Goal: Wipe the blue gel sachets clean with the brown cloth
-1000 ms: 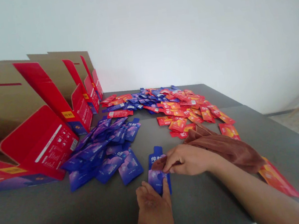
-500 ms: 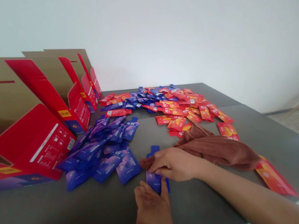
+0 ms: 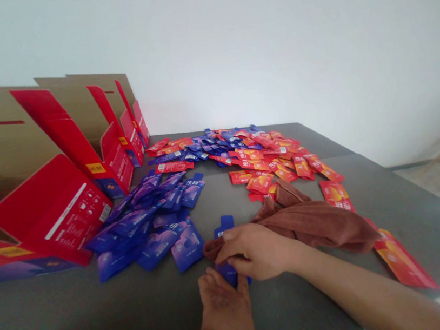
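A blue sachet lies flat on the grey table, its middle covered by cloth and fingers. My left hand holds its near end against the tabletop, thumb and fingertips at the edges. Bunched under the fingers of my right hand is the end of a brown cloth, pressed onto the sachet. The rest of the cloth trails right across the table. Just left of my hands, a loose pile of blue sachets is spread out.
Open red boxes with raised flaps stand in a row along the left. Farther back lies a mixed heap of blue and red-orange sachets. One red-orange sachet sits near the table's right edge, partly under the cloth. A white wall rises behind.
My right hand has slid the cloth a little toward me along the sachet, closer to my left hand. The left hand stays in place.
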The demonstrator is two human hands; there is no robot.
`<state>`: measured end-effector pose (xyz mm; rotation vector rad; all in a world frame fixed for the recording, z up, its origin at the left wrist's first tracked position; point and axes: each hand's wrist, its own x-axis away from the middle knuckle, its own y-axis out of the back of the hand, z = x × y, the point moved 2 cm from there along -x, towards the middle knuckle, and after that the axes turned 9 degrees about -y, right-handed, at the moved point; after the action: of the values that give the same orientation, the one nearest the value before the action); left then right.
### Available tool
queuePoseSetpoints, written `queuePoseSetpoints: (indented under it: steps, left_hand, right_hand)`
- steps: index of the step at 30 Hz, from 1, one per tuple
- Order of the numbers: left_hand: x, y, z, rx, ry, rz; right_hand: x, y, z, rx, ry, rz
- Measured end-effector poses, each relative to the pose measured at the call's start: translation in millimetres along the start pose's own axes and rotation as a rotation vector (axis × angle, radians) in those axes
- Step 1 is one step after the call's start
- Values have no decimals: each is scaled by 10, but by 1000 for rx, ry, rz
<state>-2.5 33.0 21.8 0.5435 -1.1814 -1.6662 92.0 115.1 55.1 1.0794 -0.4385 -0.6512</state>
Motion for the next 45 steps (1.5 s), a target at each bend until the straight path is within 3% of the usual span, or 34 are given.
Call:
queuePoseSetpoints:
  steps: [2,7,9,14,20,22,26,32,35,38,43,45]
  left_hand:
    - [3,9,0,6,-21,-15]
    - [13,19,26,-65,-17,-14]
    - [13,8,33,-56,-27,-23]
    - [14,-29,37,3,-53,-35]
    - [13,-21,11,-1,20,-56]
    - [12,-26,8,-9,10,-58]
    - [13,-35,26,-26,-39,-45]
    - [20,0,32,-50,-5,-49]
    - [17,-3,32,-28,20,-31]
    - [12,-12,27,4,-40,-31]
    - [13,-9,30,-64,5,-26]
    - [12,-3,35,-71,-6,-30]
  right_hand:
    - [-6,-2,-31,17,-33,-15]
    - [-52,37,-274,100,-287,-126]
    - [-40,46,-261,96,-258,-122]
    - [18,18,-82,-53,43,10]
    - [11,58,-312,12,-257,-150]
    - [30,60,-311,1,-236,-129]
    - [57,41,-228,-82,-59,-19]
    - [42,95,-347,-63,-203,-129]
    - [63,75,-284,-141,-68,-48]
    - [78,43,-242,-231,52,55]
    - [70,94,-421,-148,-141,-104]
    - [78,108,-440,-124,-151,-100]
